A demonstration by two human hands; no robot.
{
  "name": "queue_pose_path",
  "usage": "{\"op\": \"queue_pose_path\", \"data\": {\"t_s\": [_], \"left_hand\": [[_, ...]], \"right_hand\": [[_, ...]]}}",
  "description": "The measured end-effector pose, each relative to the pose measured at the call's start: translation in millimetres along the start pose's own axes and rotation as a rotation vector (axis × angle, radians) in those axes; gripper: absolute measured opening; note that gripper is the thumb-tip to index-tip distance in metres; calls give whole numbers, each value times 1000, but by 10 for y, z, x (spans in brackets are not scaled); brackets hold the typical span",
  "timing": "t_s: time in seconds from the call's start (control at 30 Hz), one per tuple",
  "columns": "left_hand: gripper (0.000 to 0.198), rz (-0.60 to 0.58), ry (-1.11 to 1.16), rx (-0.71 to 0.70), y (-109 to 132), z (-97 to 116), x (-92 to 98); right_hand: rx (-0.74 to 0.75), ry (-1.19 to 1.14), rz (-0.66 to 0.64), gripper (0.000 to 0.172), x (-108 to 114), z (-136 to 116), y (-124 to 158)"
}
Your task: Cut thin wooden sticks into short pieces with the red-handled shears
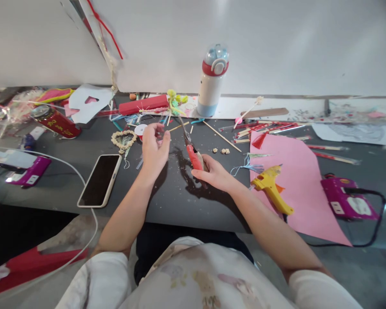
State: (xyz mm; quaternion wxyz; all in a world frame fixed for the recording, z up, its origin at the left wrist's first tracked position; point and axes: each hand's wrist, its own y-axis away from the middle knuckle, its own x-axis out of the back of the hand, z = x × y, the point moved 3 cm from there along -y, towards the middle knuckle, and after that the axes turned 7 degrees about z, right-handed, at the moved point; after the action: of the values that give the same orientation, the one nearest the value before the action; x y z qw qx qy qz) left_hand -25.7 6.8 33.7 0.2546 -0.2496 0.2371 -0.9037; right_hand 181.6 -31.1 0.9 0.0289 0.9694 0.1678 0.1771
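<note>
My right hand [214, 171] is wrapped round the red handles of a pair of long-nose pliers [188, 139], their jaws pointing away from me. Between the fingertips of my left hand [156, 150] is a thin wooden stick [179, 126], stretching right to the jaws. Whether the jaws grip the stick I cannot tell. Beside my left hand lies a heart-shaped beaded ring [124, 141] with a tassel. Small pale clusters [225, 151] rest right of the pliers, near a longer stick [221, 136].
A white bottle [212, 83] stands at the back. On the left are a phone [100, 180] and a tilted red can [55, 121]. A yellow glue gun [273, 189] lies on pink paper [304, 184] at right, near wrapped sticks [263, 128] and a purple power strip [347, 199].
</note>
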Motion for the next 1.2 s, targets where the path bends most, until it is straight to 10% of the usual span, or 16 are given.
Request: {"op": "queue_pose_path", "data": {"t_s": [0.17, 0.93, 1.2], "left_hand": [[13, -49, -310, -325, -41, 84, 64], [37, -160, -194, -401, -124, 112, 112], [28, 83, -116, -352, 54, 202, 88]], "right_hand": [[1, 68, -96, 51, -15, -62, 49], [66, 10, -178, 50, -50, -56, 87], [15, -105, -25, 47, -56, 23, 1]]}}
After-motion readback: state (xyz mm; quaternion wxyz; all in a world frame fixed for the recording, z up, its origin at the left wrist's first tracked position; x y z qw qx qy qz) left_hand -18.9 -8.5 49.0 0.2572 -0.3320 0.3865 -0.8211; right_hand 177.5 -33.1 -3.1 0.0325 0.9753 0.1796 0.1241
